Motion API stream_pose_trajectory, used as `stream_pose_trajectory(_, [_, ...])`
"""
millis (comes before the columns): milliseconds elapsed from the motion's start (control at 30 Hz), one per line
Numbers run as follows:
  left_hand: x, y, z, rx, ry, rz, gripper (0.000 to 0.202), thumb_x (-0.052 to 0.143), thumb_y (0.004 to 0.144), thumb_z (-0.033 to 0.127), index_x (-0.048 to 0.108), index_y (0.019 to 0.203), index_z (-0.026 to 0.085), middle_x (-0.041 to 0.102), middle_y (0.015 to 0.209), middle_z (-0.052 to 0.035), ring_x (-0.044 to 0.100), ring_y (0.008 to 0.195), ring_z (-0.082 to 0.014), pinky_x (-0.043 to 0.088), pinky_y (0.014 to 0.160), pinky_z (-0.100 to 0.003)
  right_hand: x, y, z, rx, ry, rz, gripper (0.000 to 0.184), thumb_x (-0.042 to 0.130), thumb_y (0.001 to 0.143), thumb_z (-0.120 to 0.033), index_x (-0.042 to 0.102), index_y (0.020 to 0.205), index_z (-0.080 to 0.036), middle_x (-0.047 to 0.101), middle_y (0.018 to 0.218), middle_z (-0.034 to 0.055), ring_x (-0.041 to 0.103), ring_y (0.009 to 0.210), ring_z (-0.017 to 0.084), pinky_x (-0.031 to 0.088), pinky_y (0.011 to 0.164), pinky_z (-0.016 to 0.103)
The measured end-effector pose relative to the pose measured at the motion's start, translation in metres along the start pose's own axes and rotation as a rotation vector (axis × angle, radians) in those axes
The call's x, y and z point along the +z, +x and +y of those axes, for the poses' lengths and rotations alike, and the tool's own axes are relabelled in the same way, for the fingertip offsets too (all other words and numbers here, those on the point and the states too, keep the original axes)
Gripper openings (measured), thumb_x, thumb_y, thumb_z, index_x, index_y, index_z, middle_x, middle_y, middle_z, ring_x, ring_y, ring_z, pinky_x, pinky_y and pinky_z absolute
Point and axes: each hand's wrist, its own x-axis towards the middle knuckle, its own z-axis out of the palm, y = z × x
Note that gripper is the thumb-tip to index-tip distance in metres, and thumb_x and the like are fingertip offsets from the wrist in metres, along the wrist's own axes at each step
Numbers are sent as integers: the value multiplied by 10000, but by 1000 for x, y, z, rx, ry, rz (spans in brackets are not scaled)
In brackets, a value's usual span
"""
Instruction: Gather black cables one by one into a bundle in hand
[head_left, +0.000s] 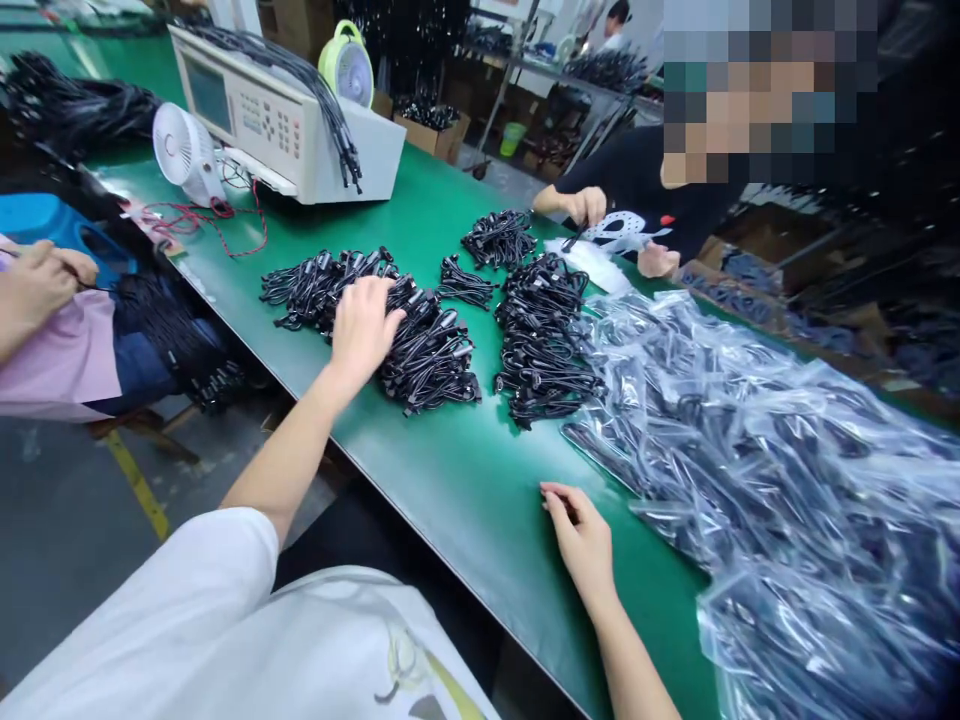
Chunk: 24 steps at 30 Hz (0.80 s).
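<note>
Right hand point(581, 540) is resting palm-down on the green table mat point(450, 480), fingers loose, gripping nothing visible. Left hand point(362, 325) is lying open on the heap of coiled black cable bundles point(431, 355) mid-table. Likely picking; next move needs a pinch on one bundle. Clear-bagged cables point(787, 480) are lying alongside.

Head view, down over table point(465, 480)

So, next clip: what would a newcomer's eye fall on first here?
The heaps of bundled black cables in the middle of the green table, with the person's left hand resting on the left heap. Then the big glossy drift of clear bags filling the right side, beside the right hand near the table edge. A white machine stands at the far left.
</note>
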Motion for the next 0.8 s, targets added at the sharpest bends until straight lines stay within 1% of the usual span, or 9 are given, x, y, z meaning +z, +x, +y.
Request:
stream_pose_trajectory(133, [-8, 31, -23, -70, 188, -79, 261, 597, 907, 154, 629, 1161, 104, 621, 1240, -200, 498, 1230, -366, 390, 1055, -501, 7, 3, 2, -25, 26, 8, 297, 624, 816, -510, 731, 859, -236, 747, 885, 95, 643, 706, 280, 528, 740, 485])
stream_pose_trajectory(233, [-16, 26, -4, -10, 49, 55, 185, 573, 910, 156, 640, 1082, 152, 647, 1180, -143, 536, 1179, -317, 402, 1053, -472, 6, 1, -3, -41, 82, 0, 294, 630, 825, -518, 724, 860, -242, 744, 884, 92, 647, 711, 274, 538, 737, 474])
stream_pose_trajectory(300, [-20, 13, 21, 17, -240, 43, 170, 586, 907, 214, 632, 1060, 157, 666, 1113, -113, 589, 1089, -273, 449, 1005, -433, 4, -3, -11, -44, 138, -16, 302, 631, 839, -518, 716, 898, -235, 748, 922, 98, 681, 781, 278, 557, 781, 469])
stream_pose_trajectory(333, [-19, 3, 36, 17, -435, -53, 181, 591, 906, 255, 629, 1052, 155, 676, 1064, -98, 620, 1021, -246, 481, 954, -405, 3, -5, -18, -42, 163, -27, 313, 632, 844, -521, 714, 931, -232, 752, 947, 99, 698, 826, 277, 566, 808, 462])
stream_pose_trajectory(433, [-5, -32, 84, -12, -936, -565, 306, 667, 850, 385, 638, 1037, 145, 696, 997, -78, 663, 913, -207, 528, 821, -346, -2, -11, -48, -32, 273, -97, 371, 637, 858, -528, 690, 1083, -238, 755, 1056, 89, 721, 935, 248, 579, 871, 422])
stream_pose_trajectory(533, [20, -65, 124, -41, -1094, -899, 322, 755, 761, 366, 646, 954, 132, 704, 908, -57, 672, 847, -185, 538, 800, -328, -8, -12, -77, -68, 545, -220, 466, 731, 807, -465, 608, 1199, -244, 704, 1198, 90, 690, 1055, 236, 563, 924, 400])
stream_pose_trajectory(600, [37, -79, 142, -31, -1073, -997, 286, 744, 768, 351, 649, 928, 133, 708, 863, -45, 667, 786, -176, 542, 779, -330, -13, -12, -86, -29, 612, -254, 483, 745, 807, -419, 558, 1220, -251, 696, 1112, 57, 690, 954, 200, 568, 830, 350])
stream_pose_trajectory(667, [53, -83, 153, 8, -1022, -1020, 262, 714, 806, 356, 662, 938, 137, 720, 886, -50, 667, 796, -183, 539, 795, -338, -18, -14, -83, 13, 617, -213, 354, 671, 870, -411, 551, 1153, -235, 658, 867, 1, 638, 746, 154, 531, 691, 297])
stream_pose_trajectory(800, [86, -79, 162, -5, -1083, -1013, 349, 743, 798, 355, 669, 1076, 158, 723, 1007, -62, 662, 926, -189, 519, 877, -331, -26, -21, -57, 100, 739, -164, 265, 555, 923, -459, 555, 1012, -210, 407, 625, -85, 383, 498, 87, 340, 501, 239])
